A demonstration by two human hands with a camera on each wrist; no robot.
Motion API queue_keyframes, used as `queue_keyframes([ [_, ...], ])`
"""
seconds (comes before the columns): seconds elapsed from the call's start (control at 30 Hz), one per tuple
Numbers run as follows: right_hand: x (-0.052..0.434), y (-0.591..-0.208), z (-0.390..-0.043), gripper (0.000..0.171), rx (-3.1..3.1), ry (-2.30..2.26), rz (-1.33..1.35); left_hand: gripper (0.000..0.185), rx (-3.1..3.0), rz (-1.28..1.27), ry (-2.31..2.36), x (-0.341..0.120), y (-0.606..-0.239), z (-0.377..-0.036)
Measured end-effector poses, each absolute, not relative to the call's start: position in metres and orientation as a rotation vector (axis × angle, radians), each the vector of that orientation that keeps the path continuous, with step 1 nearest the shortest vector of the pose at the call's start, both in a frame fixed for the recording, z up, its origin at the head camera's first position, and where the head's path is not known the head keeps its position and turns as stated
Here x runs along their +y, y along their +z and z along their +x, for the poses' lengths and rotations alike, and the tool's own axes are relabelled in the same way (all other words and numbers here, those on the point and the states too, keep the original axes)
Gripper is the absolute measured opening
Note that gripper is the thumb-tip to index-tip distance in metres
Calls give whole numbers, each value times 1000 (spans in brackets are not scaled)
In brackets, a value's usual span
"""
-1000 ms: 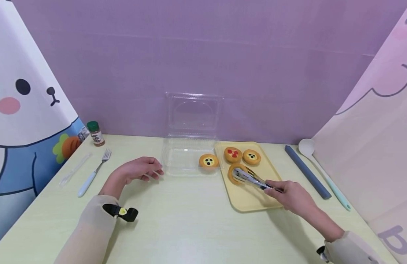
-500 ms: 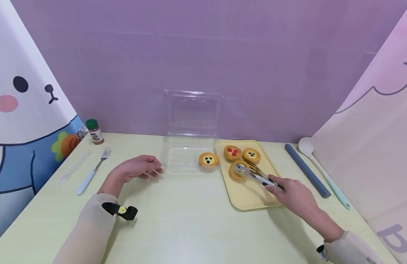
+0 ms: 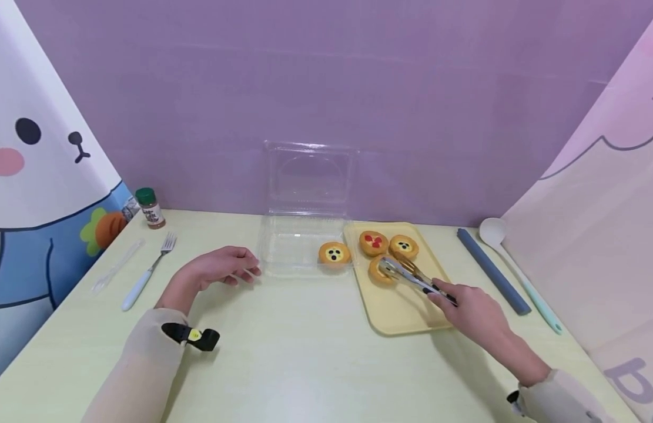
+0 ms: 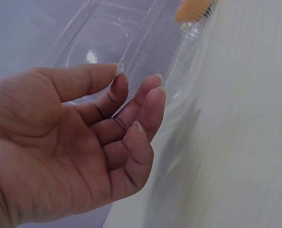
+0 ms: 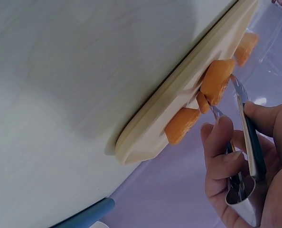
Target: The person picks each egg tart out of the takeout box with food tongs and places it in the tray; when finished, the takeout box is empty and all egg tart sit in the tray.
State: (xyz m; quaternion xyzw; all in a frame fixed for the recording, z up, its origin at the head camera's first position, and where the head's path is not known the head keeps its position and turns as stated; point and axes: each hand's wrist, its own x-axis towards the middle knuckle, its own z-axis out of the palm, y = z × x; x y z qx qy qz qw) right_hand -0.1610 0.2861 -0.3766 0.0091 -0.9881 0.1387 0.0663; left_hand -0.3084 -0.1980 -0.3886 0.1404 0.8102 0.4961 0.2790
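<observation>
On the near side of two egg tarts at the back of the yellow tray (image 3: 405,317), we see our tongs (image 5: 255,149) straddling a third tart (image 3: 377,272), their tips down against it; whether they squeeze it we cannot tell. Our right hand (image 3: 476,314), over the tray's right side, pinches the tongs between thumb and fingers. Of the other two tarts, we see a red-topped tart (image 3: 373,242) nearer the tray's left edge and a dark-dotted tart (image 3: 404,247) to its right. Just left of the tray stands our clear clamshell container (image 3: 291,249), lid raised, with another dark-dotted pastry (image 3: 334,254) at its tray-side end. Farther left of the tray, our left hand (image 3: 217,270) has its fingers loosely bent, near the container. Well left of the tray lie a fork (image 3: 140,288) and a green-capped jar (image 3: 150,208); to its right, a blue rod (image 3: 494,272) and a white-headed spoon (image 3: 523,281).
</observation>
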Motion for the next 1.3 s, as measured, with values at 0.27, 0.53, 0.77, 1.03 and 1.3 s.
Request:
queue_keyframes([
  [0.27,282,-376,-159,50,-2965,453,60,30,2180,380,1329,-199,-390,-309],
  [0.53,281,-376,-157,51,-2973,477,57,29,2185,370,1328,-198,-388,-307],
  [0.77,279,-378,-155,52,-2963,513,59,28,2181,371,1335,-198,-388,-307],
  [1.03,279,-379,-156,52,-2963,528,55,28,2181,371,1344,-199,-388,-307],
  [1.3,281,-381,-157,53,-2980,519,43,29,2182,370,1341,-198,-388,-307],
])
